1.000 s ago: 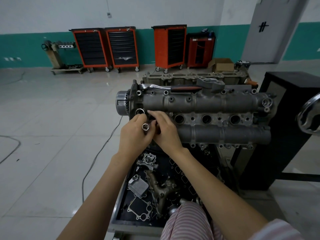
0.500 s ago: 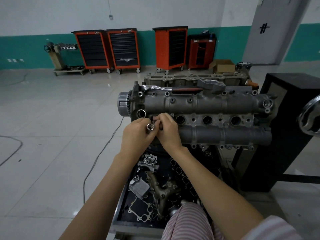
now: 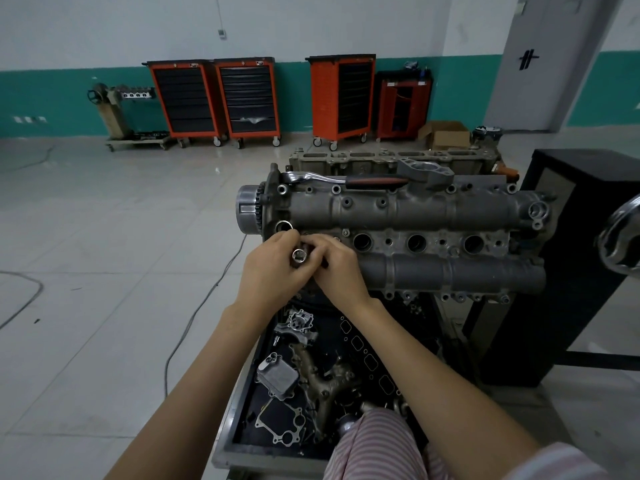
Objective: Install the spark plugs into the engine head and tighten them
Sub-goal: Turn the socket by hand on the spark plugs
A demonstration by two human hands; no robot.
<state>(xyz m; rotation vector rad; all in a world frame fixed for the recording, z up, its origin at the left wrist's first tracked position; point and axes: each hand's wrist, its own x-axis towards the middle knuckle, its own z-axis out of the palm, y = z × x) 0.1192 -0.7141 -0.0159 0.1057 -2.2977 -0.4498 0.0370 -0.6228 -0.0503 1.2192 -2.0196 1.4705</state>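
Note:
The grey engine head [image 3: 433, 216] lies lengthwise on a stand, with three open spark plug holes [image 3: 416, 243] in a row along its middle. Over the leftmost hole, my left hand [image 3: 273, 268] grips a shiny silver socket [image 3: 298, 255], its open end facing me. My right hand [image 3: 337, 268] meets it from the right, fingers curled at the socket; what they hold is hidden. No spark plug shows. A ratchet wrench [image 3: 349, 180] with a red and black handle rests on top of the head.
Below the head, a black tray [image 3: 239, 403] holds gaskets, an oil cooler and cast parts. A black cabinet [image 3: 571, 258] stands right, a chrome wheel [image 3: 620, 237] at the right edge. A second cylinder head lies behind. Orange tool carts line the far wall; cables cross the floor.
Both hands have drawn closer together around the socket over the leftmost hole. My right fingers, earlier stretched toward the hole, have curled in at the socket.

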